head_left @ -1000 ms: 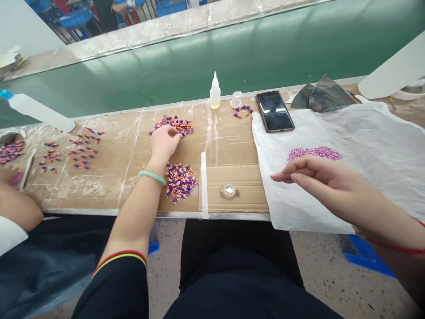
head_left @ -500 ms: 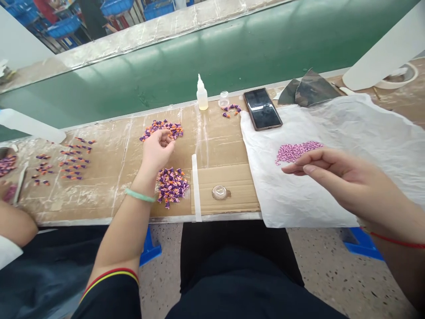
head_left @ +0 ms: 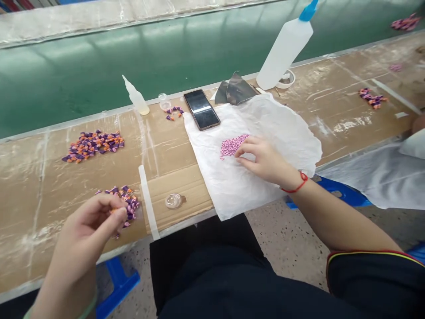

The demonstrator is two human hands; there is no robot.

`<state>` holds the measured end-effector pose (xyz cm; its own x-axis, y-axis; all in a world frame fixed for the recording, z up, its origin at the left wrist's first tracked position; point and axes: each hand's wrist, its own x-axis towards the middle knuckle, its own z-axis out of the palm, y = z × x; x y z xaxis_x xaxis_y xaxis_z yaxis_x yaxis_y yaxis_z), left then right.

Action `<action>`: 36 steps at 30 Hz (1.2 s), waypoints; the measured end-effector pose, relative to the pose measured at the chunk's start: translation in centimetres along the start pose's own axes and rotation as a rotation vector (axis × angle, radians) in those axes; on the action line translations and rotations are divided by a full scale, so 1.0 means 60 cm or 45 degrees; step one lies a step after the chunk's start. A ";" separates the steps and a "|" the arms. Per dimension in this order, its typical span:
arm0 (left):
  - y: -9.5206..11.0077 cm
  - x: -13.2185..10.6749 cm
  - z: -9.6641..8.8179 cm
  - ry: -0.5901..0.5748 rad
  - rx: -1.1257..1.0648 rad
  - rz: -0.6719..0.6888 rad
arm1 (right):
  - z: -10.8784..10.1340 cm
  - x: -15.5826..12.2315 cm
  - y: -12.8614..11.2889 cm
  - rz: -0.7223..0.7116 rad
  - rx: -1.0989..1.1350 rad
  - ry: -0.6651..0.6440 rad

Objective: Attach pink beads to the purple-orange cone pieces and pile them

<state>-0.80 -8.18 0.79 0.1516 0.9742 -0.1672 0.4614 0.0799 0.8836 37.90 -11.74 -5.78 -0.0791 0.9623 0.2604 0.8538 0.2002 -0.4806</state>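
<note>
My left hand (head_left: 94, 226) is closed in a pinch in front of the lower pile of small purple, pink and orange pieces (head_left: 131, 201), partly hiding it. A bit of orange shows at its fingertips, apparently one small piece like those in the piles. My right hand (head_left: 262, 157) reaches over the white cloth (head_left: 226, 186) to the heap of tiny pink-and-white pieces (head_left: 230, 146). Its thumb and forefinger are slightly apart at the heap's near edge, with nothing visible between them. Farther back on the left lies another pile of purple-and-orange pieces (head_left: 96, 145).
A small dropper bottle (head_left: 137, 101), a clear little cup (head_left: 164, 102) and a phone (head_left: 202, 110) stand along the back. A round clear dish (head_left: 173, 201) sits on cardboard (head_left: 192, 190). Behind the cloth are a large white bottle (head_left: 283, 53) and a tape roll (head_left: 287, 79).
My left hand has left the far pile and come down nearer me, now pinched. My right hand has moved down to the pink heap. The view has swung to the right.
</note>
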 end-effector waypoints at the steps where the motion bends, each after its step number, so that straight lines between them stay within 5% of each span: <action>1: -0.002 -0.011 0.006 -0.048 -0.068 0.012 | 0.007 0.004 -0.002 -0.024 -0.002 -0.025; 5: -0.020 -0.048 0.039 -0.294 -0.315 0.077 | 0.026 0.024 -0.010 -0.047 -0.065 -0.094; 13: -0.030 -0.096 0.104 -0.419 -0.529 -0.081 | 0.029 0.049 -0.011 -0.053 -0.147 -0.246; 23: -0.035 -0.095 0.107 -0.415 -0.607 -0.145 | 0.008 0.045 -0.009 -0.063 -0.134 -0.304; 30: -0.049 -0.081 0.108 -0.581 -0.608 0.053 | 0.021 0.051 -0.015 -0.113 -0.217 -0.378; 33: -0.051 -0.081 0.112 -0.526 -0.607 0.068 | 0.023 0.048 -0.019 -0.125 -0.245 -0.379; 36: -0.043 -0.079 0.129 -0.463 -0.667 0.009 | 0.017 0.035 -0.043 -0.069 0.019 -0.275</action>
<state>4.07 -14.65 -4.11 0.4826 0.8486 -0.2169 -0.0157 0.2560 0.9665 34.99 -10.03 -4.86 -0.2339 0.9669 0.1017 0.8377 0.2536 -0.4836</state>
